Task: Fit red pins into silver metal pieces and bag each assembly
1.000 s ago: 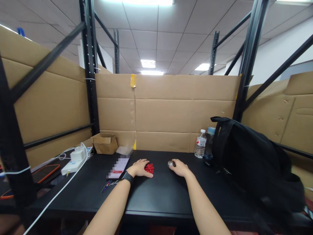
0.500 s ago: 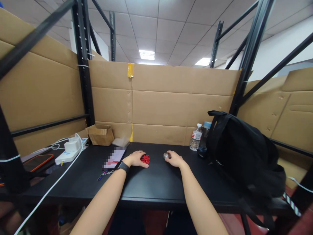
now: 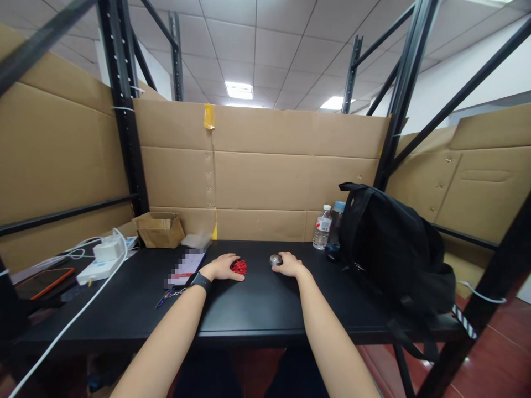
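On the black table, my left hand [image 3: 222, 267], with a dark watch on the wrist, curves its thumb and fingers around a small red bundle [image 3: 239, 267]. The bundle looks like a cluster of thin red pieces; its exact kind is too small to tell. Across from it, my right hand [image 3: 290, 265] has its thumb and fingers at the right side of a small round, shiny greyish thing [image 3: 274, 260]. That thing rests on the tabletop and looks like a little clear or metallic jar. A gap of bare table separates the two hands.
At the right stand a water bottle [image 3: 322, 228], a blue-capped bottle [image 3: 336, 226] and a black backpack [image 3: 394, 249]. To the left lie a phone [image 3: 187, 266], a keychain [image 3: 169, 295], a cardboard box [image 3: 160, 230] and a white power strip [image 3: 99, 269] with a cable. Cardboard walls enclose the table.
The camera view has turned a little, so everything sits farther left in the picture. Both hands stay at the same things; slightly more of the round thing shows beside my right hand.
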